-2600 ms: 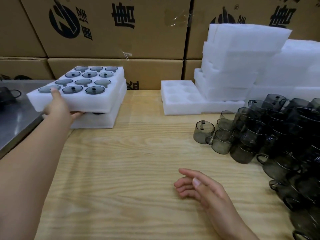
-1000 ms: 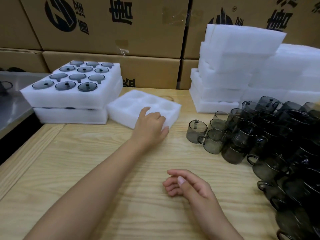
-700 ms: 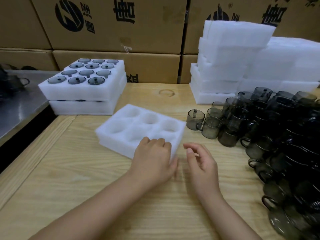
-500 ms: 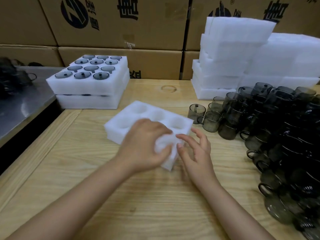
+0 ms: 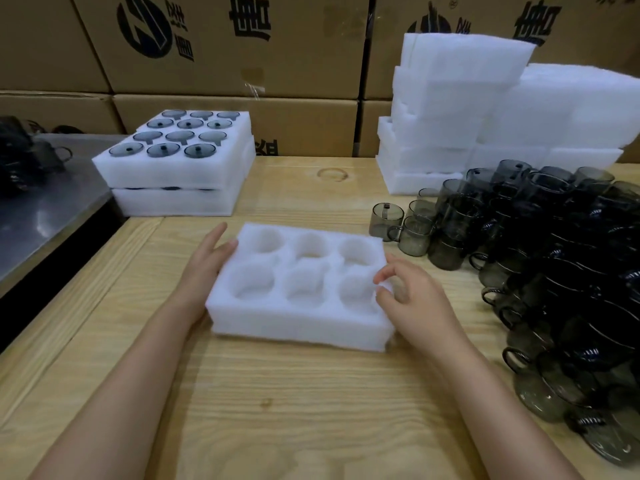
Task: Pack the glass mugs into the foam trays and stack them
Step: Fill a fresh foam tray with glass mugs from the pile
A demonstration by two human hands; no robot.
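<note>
Head: foam tray (image 5: pixel 301 322) between both grips (image 5: pixel 204 271)

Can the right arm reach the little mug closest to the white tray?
Probably yes. The right grip pinches the right edge of the foam tray, and the leftmost mug stands just beyond it, with nothing between. It would need to release the tray first.

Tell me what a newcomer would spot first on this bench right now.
An empty foam tray sits mid wooden table, the left hand flat against its left side and the right hand pinching its right edge. To the right sprawls a dark pile of glass mugs. At the back left stand two stacked trays, the top one full of mugs.
</note>
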